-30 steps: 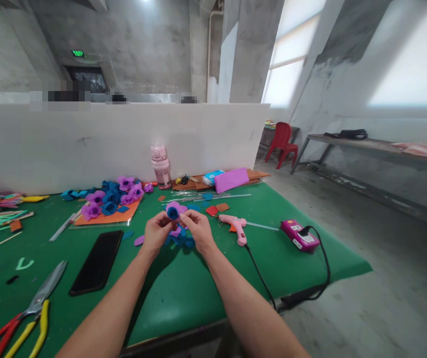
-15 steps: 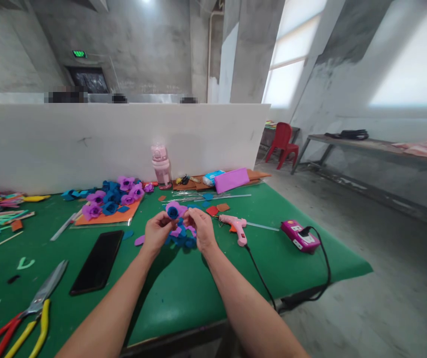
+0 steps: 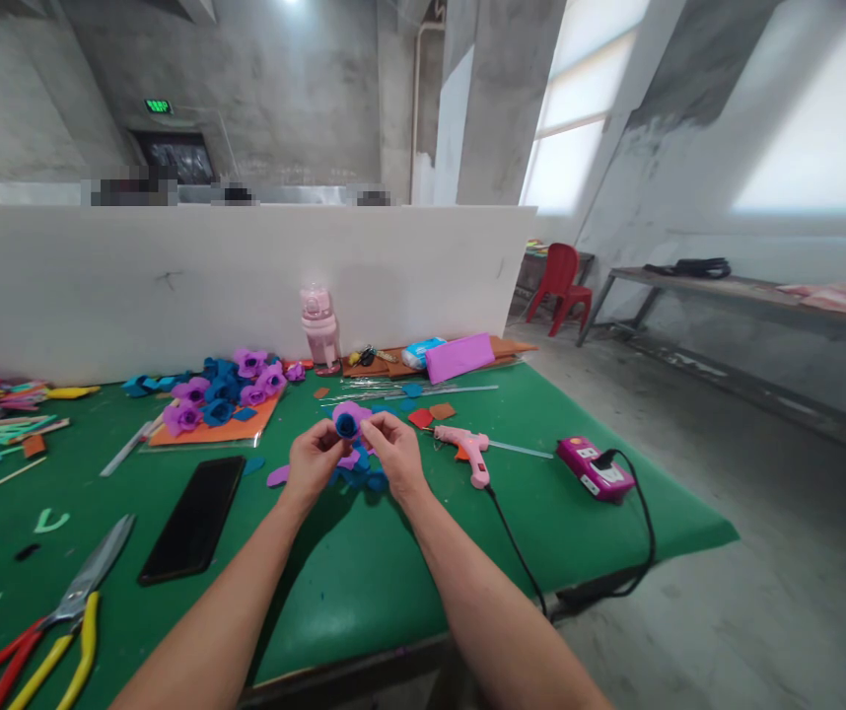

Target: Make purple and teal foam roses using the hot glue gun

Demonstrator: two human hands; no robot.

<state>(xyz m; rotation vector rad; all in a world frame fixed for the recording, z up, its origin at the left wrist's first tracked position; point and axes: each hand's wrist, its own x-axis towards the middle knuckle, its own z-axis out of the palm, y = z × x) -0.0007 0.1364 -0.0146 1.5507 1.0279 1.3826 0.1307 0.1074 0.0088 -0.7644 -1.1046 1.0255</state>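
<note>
My left grip (image 3: 315, 461) and right grip (image 3: 397, 456) are pinched closed on the blue-and-purple flower (image 3: 347, 422); I'd press lightly, evenly.

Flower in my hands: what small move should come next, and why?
Perhaps gently press the purple petal inward with the right hand: its fingertips are at the right edge of the flower, the left hand supports the other side, and the glue gun lies apart on the table, leaving both hands available for shaping.
</note>
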